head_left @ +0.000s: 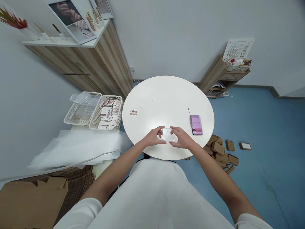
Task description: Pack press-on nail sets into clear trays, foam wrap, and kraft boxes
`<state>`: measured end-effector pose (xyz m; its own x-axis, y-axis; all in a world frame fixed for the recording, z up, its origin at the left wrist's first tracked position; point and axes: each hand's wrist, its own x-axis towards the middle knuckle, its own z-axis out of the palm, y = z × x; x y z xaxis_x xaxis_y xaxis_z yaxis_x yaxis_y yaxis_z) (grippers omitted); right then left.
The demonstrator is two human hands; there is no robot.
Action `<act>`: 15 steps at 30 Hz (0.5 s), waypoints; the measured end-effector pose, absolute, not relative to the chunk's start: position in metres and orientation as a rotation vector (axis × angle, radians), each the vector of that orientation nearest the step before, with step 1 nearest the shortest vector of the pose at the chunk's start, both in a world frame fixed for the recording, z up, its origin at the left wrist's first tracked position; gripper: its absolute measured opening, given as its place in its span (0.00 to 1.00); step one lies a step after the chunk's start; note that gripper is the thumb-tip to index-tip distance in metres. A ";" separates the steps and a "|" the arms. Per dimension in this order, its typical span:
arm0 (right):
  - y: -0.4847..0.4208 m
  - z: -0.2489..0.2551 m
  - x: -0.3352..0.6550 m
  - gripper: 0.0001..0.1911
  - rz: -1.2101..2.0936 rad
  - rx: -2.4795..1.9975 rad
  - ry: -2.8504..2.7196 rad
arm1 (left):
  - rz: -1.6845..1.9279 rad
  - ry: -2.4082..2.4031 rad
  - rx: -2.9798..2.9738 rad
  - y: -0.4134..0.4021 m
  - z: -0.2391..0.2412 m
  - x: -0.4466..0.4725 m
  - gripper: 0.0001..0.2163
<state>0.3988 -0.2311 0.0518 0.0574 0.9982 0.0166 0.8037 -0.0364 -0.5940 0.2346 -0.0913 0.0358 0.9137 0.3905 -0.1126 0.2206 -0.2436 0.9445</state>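
Both my hands meet over the near part of a round white table (pixel 166 98). Between them is a small clear plastic case (pixel 168 135). My left hand (pixel 155 136) grips its left end with curled fingers. My right hand (pixel 181 137) pinches its right end. A small card of press-on nails (pixel 133 113) lies on the table to the left, away from my hands. A purple phone (pixel 196 124) lies flat on the table's right side.
Two white baskets (pixel 94 111) stand left of the table, one with clear cases, one with nail cards. Several small brown cardboard boxes (pixel 221 152) lie on the blue floor at right. Flat cardboard (pixel 35 194) is stacked at lower left. Wooden cabinets stand against the wall.
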 end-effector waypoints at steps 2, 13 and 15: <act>-0.231 0.053 0.398 0.17 0.568 -1.889 -1.817 | 0.184 0.440 1.825 -0.092 0.035 0.236 0.33; -0.228 0.043 0.402 0.18 0.511 -1.794 -1.857 | 0.131 0.413 1.684 -0.101 0.019 0.239 0.33; -0.226 0.039 0.403 0.18 0.520 -1.776 -1.844 | 0.137 0.419 1.625 -0.101 0.015 0.240 0.33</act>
<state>0.4032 -0.2263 0.0390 -0.0026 0.9946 0.1039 0.7936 0.0653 -0.6050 0.2397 -0.1014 0.0153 0.9238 0.3480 -0.1596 0.1861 -0.0436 0.9816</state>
